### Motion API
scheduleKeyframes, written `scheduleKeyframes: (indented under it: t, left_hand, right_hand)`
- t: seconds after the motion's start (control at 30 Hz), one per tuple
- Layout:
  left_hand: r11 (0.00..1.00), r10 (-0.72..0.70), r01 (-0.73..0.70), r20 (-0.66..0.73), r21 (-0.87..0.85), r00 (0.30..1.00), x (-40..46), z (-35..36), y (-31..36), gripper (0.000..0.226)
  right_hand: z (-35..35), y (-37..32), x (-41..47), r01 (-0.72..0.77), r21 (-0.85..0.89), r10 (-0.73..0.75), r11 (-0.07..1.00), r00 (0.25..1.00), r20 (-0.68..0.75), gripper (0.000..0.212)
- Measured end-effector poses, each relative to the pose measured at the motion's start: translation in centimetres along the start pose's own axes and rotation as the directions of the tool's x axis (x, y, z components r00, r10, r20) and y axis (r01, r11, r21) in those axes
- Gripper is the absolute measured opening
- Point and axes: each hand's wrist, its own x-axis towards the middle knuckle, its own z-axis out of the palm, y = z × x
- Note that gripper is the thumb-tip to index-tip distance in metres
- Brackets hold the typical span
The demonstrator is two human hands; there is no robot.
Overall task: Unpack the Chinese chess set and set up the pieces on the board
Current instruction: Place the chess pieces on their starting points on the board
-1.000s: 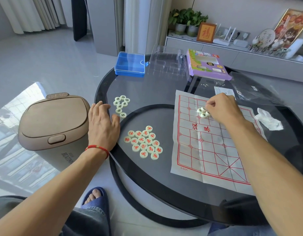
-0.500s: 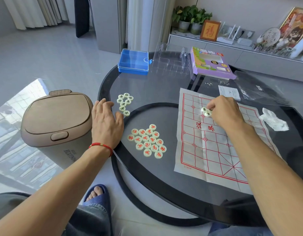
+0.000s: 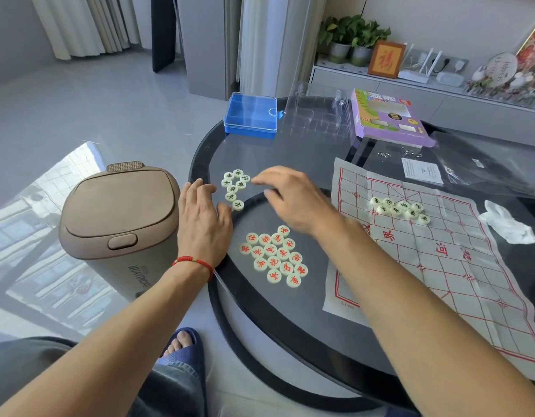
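- Seven or so dark-marked pieces (image 3: 234, 188) lay far left on the table (image 3: 290, 326); these were best gathered together.
- The right hand (image 3: 286, 198), seemingly spread and empty though blurred, was held beside them; the left hand (image 3: 201, 219) was rested flat.
- The board (image 3: 441, 266) lay right.

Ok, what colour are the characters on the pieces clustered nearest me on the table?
Red, on pale round pieces; the head view shows them clearly.
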Motion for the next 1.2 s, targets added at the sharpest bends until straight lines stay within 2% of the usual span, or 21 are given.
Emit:
scheduleKeyframes:
  t: [0.13,0.2,0.37,0.43,0.5,0.57,0.63,0.77,0.83,0.9,0.97,1.07,1.2]
  left_hand:
    - [1.0,0.006,-0.006,-0.001,0.002,1.0,0.0,0.1,-0.2,0.035]
    - [1.0,0.013,-0.013,-0.003,0.012,1.0,0.0,0.2,-0.3,0.035]
    - [1.0,0.002,-0.002,-0.007,0.018,1.0,0.2,0.3,-0.3,0.035]
    - [1.0,0.004,-0.004,-0.001,0.018,1.0,0.2,0.3,-0.3,0.036]
    - [1.0,0.0,0.0,0.003,0.016,1.0,0.2,0.3,-0.3,0.036]
    - [1.0,-0.005,0.005,0.008,0.015,1.0,0.2,0.2,-0.3,0.036]
    - [1.0,-0.005,0.005,0.013,0.015,1.0,0.2,0.2,-0.3,0.036]
    - [1.0,-0.007,0.007,0.019,0.016,1.0,0.1,0.1,-0.2,0.036]
    - [1.0,-0.007,0.007,0.023,0.014,1.0,0.1,0.0,-0.2,0.036]
    - [1.0,-0.004,0.004,0.019,0.012,1.0,0.2,0.0,-0.2,0.036]
    - [1.0,-0.003,0.003,0.019,0.015,1.0,0.2,0.1,-0.2,0.037]
    - [1.0,-0.008,0.008,0.017,0.009,1.0,0.2,0.1,-0.2,0.037]
    - [1.0,-0.008,0.008,0.009,0.009,1.0,0.2,0.1,-0.2,0.036]
  right_hand:
    - [1.5,-0.5,1.3,-0.015,-0.109,0.032,0.994,0.988,0.149,0.049]
    - [1.4,-0.2,0.8,-0.009,-0.132,0.031,0.991,0.985,0.17,0.052]
    - [-0.8,0.9,-0.6,-0.02,-0.291,0.048,0.956,0.995,0.088,0.032]
    - [-1.2,1.0,-0.6,-0.041,-0.271,0.065,0.962,0.995,0.078,0.03]
    - [-0.9,1.0,-0.4,-0.061,-0.199,0.083,0.978,0.991,0.105,0.037]
    - [-0.5,1.1,-0.1,-0.077,-0.155,0.095,0.985,0.99,0.109,0.031]
    - [-0.1,1.2,0.0,-0.098,-0.133,0.109,0.986,0.992,0.071,0.02]
    - [-0.5,1.4,-0.6,-0.094,-0.125,0.099,0.988,0.994,0.036,0.016]
    - [-1.8,2.5,-1.5,-0.121,-0.068,0.118,0.99,0.992,-0.04,0.013]
    - [-3.9,4.5,-3.0,-0.181,-0.021,0.176,0.983,0.975,-0.136,0.01]
    - [-6.3,6.9,-5.1,-0.276,-0.024,0.268,0.961,0.948,-0.172,0.011]
    - [-9.3,9.7,-8.7,-0.381,-0.064,0.369,0.922,0.918,-0.142,0.014]
    - [-11.0,11.6,-12.0,-0.437,-0.101,0.43,0.894,0.899,-0.088,0.017]
